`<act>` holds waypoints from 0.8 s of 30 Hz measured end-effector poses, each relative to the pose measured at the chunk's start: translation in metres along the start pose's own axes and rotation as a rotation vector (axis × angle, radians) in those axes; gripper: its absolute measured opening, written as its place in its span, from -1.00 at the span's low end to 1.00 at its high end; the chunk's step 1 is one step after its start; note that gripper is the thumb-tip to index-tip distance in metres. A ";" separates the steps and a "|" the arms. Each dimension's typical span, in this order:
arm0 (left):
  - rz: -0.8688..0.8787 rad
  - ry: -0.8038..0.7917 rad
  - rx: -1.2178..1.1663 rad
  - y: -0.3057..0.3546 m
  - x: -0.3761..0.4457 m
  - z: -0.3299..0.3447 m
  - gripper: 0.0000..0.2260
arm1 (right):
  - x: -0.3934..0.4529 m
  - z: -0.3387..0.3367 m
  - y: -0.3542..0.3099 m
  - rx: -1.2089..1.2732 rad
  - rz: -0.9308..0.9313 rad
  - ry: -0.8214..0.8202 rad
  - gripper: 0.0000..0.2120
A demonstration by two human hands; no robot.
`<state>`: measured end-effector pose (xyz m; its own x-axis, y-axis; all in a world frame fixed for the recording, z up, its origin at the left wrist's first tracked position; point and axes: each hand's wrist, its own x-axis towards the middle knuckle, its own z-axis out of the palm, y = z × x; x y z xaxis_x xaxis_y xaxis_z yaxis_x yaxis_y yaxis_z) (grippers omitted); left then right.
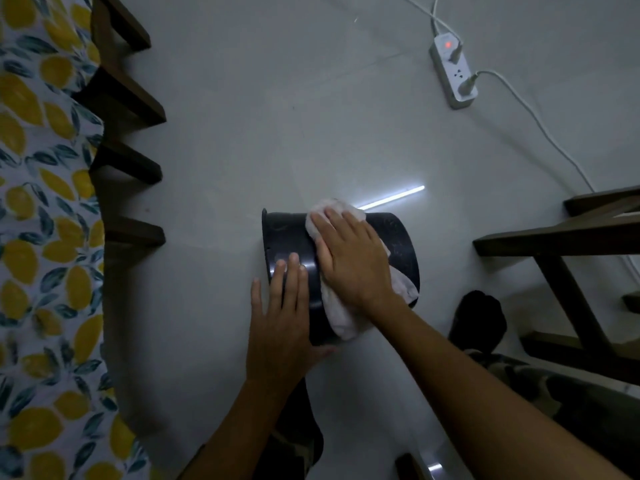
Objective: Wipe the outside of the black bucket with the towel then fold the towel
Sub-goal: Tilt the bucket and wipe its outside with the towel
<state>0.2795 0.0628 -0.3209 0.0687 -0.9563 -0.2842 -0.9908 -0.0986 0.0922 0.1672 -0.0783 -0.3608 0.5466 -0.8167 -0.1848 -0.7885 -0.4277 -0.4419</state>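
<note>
The black bucket [398, 237] lies on its side on the grey floor, its rim toward the left. A white towel [341, 318] is draped over its curved outer wall. My right hand [349, 261] lies flat on the towel and presses it against the bucket, fingers spread and pointing up-left. My left hand [282, 320] rests flat on the bucket's wall near the rim, fingers apart, steadying it from the near-left side. The bucket's inside and its far side are hidden.
A lemon-print cloth [41, 237] hangs over dark wooden furniture legs [135, 233] at left. A white power strip [453, 72] with cords lies far right. A dark wooden frame [561, 240] stands at right. My black-socked foot [479, 320] is beside the bucket.
</note>
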 end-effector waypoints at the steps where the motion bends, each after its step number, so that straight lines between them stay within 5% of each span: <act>1: 0.002 0.024 -0.021 0.001 0.004 -0.006 0.12 | -0.003 0.000 0.002 -0.007 0.018 0.004 -0.51; 5: -0.032 0.179 -0.074 -0.011 0.045 -0.036 -0.14 | -0.055 0.010 0.001 0.008 -0.003 0.055 -0.47; 10: -0.115 -0.021 0.019 -0.025 0.083 -0.018 -0.31 | -0.140 0.028 0.008 0.011 -0.041 0.113 -0.46; 14: -0.440 -0.135 -0.169 -0.009 0.064 0.000 -0.45 | -0.152 0.034 0.005 -0.020 -0.066 0.102 -0.47; 19: -0.312 -0.080 -0.157 -0.002 0.044 0.010 -0.76 | -0.101 0.030 0.000 -0.014 -0.152 -0.028 -0.46; 24: -0.507 0.041 -0.342 0.004 0.035 0.014 -0.55 | -0.045 0.014 0.020 -0.040 0.052 -0.040 -0.52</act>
<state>0.2761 0.0324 -0.3440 0.5331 -0.7762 -0.3366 -0.7406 -0.6205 0.2580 0.1313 -0.0447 -0.3738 0.5146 -0.8226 -0.2419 -0.8264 -0.4007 -0.3955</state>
